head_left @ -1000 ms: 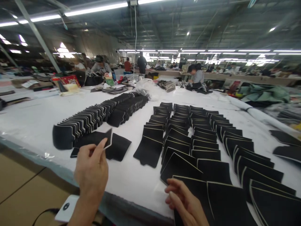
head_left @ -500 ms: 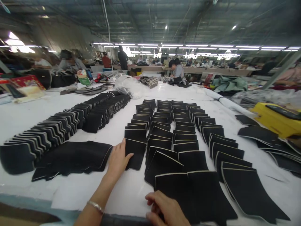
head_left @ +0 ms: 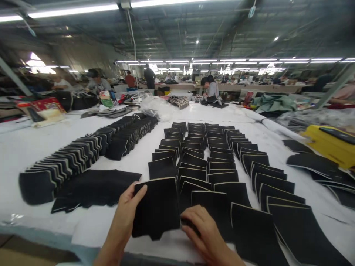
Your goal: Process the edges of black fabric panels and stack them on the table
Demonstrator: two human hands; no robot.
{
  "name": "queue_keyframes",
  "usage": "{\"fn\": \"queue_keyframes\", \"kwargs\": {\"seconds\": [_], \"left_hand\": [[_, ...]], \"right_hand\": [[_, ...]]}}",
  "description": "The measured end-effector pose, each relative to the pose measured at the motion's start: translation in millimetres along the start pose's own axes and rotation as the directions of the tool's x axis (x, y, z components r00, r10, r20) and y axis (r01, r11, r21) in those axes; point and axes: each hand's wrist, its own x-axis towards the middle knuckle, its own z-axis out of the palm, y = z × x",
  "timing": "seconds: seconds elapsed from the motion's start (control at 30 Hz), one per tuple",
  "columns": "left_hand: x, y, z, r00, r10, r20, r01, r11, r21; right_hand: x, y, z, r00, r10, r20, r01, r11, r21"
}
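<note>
A black panel (head_left: 156, 207) with a pale top edge is raised in front of me. My left hand (head_left: 129, 205) pinches its upper left corner, thumb on the face. At its lower right edge is my right hand (head_left: 201, 229), fingers curled around something small and dark that I cannot make out. Behind and to the right, overlapping rows of similar black panels (head_left: 222, 177) lie on the white table (head_left: 144, 146). One black panel (head_left: 253, 229) lies close to the right of my right hand.
Striped stacks of dark pieces (head_left: 66, 155) and a flat dark pile (head_left: 97, 184) lie at the left. A yellow case (head_left: 330, 142) and loose black pieces (head_left: 313, 160) are at the right. A plastic bag (head_left: 155, 107) and seated people are farther back.
My left hand has moved from the left row's front panel and now holds a panel up. My right hand has risen to that panel's right edge. The view has tilted up slightly.
</note>
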Motion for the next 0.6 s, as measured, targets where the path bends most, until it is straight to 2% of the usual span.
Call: {"fn": "queue_keyframes", "kwargs": {"seconds": [0.07,0.1,0.17,0.23,0.33,0.4,0.47,0.6], "left_hand": [[-29,-1,6.0,0.984,-0.159,0.083,0.175,0.949,-0.262],[-41,-4,9.7,0.974,-0.197,0.114,0.225,0.915,-0.335],[-62,-13,16.8,0.966,-0.211,0.150,0.253,0.890,-0.379],[-75,-25,22.4,0.966,-0.203,0.163,0.250,0.896,-0.366],[-89,-38,27.6,0.951,-0.237,0.197,0.292,0.897,-0.333],[-96,-41,29.2,0.925,-0.284,0.253,0.353,0.887,-0.298],[-98,-40,29.0,0.894,-0.314,0.320,0.386,0.902,-0.193],[-86,-26,24.9,0.880,-0.253,0.402,0.236,0.967,0.092]], "right_hand": [[4,-10,-2,0.995,0.091,-0.050,-0.079,0.976,0.205],[5,-15,-3,0.988,0.148,-0.031,-0.131,0.941,0.313],[6,-24,-4,0.961,0.268,0.064,-0.263,0.824,0.501],[4,-29,-7,0.910,0.396,0.120,-0.387,0.711,0.586],[-2,-29,-10,0.835,0.541,0.099,-0.495,0.660,0.565],[-8,-26,-10,0.839,0.529,0.126,-0.513,0.694,0.504],[-13,-25,-11,0.858,0.483,0.175,-0.506,0.736,0.450],[-22,-29,-16,0.838,0.467,0.283,-0.544,0.759,0.358]]}}
